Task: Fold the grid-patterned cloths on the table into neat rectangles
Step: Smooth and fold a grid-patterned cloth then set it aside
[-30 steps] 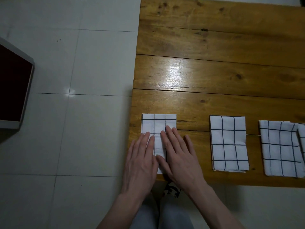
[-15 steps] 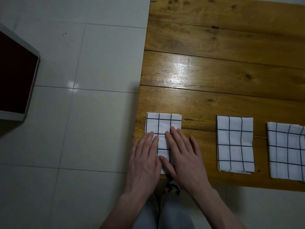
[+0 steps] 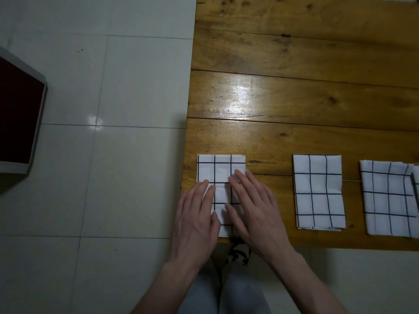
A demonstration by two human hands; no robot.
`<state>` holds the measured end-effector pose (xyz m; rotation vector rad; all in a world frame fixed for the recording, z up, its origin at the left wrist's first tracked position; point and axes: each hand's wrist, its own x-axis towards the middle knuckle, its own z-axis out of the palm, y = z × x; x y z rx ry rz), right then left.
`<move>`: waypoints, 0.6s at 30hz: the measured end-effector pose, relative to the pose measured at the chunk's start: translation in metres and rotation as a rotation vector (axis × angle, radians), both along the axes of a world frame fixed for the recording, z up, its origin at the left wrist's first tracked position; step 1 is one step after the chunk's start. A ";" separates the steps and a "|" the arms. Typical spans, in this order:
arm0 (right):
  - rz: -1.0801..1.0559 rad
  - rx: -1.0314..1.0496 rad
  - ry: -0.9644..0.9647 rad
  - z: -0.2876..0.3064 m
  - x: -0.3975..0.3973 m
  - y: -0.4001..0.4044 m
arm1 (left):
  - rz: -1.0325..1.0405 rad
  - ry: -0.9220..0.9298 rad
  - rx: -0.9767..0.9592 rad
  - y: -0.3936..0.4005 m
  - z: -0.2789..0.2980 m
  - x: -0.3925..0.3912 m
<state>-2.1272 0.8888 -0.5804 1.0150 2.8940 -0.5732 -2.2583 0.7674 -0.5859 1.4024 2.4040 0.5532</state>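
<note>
My left hand (image 3: pixel 196 219) and right hand (image 3: pixel 254 211), fingers straight, are pressing flat on a folded cloth (image 3: pixel 221 172) at the table's (image 3: pixel 294 91) 7 o'clock corner; two more cloths (image 3: pixel 318 192) (image 3: pixel 388 199) are lying toward 3 o'clock.

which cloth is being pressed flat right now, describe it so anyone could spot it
Start at the wooden table and find its near left corner. The folded grid cloth lies there, leftmost in the row along the near edge. Unlike the middle cloth and the right cloth, it has the left hand and right hand resting flat on it.
</note>
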 end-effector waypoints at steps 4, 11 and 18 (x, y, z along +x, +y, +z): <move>-0.095 0.018 0.108 0.008 0.015 0.012 | -0.021 -0.014 0.035 0.008 0.004 -0.002; -0.225 0.055 0.144 0.013 0.057 0.042 | -0.107 -0.024 0.048 0.046 0.008 0.023; -0.243 0.107 0.146 0.024 0.122 0.073 | -0.208 -0.002 0.085 0.098 0.019 0.086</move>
